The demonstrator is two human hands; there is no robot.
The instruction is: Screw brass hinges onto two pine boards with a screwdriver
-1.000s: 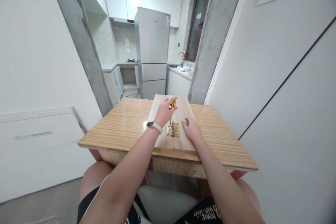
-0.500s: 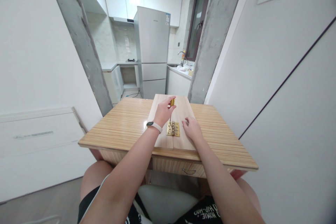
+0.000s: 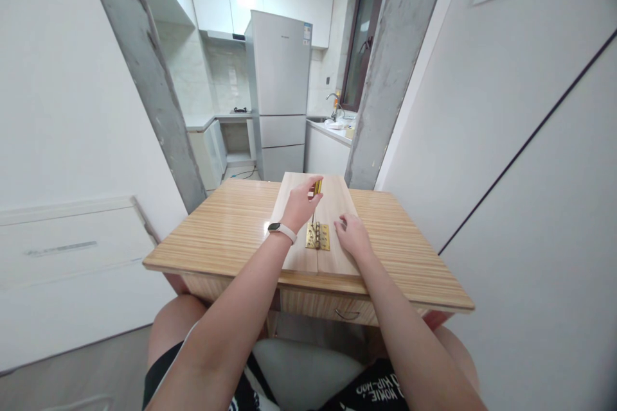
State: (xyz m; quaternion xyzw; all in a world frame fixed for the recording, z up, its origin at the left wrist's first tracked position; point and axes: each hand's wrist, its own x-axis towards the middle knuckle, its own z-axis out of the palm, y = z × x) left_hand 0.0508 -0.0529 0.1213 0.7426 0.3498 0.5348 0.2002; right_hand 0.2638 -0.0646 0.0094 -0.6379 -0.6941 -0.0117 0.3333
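My left hand (image 3: pixel 299 204), with a pale watch band on its wrist, is closed around the yellow-and-black handle of a screwdriver (image 3: pixel 317 187). The thin shaft points down at the left leaf of a brass hinge (image 3: pixel 323 237); whether its tip sits in a screw is too small to tell. The hinge lies across the seam between two light wooden boards (image 3: pixel 332 196), its knuckle along the joint. To the right of the hinge, my right hand (image 3: pixel 354 236) rests on the right board, fingers loosely bent and holding nothing that I can see.
The boards lie on a wood-grain table (image 3: pixel 222 231) with a drawer (image 3: pixel 313 307) at its front. Beyond the table stand a grey fridge (image 3: pixel 282 70) and a sink counter (image 3: pixel 330 141). White panels and grey pillars flank both sides.
Almost nothing differs. My left hand stays on the upright screwdriver over the hinge, and my right hand keeps its place on the board.
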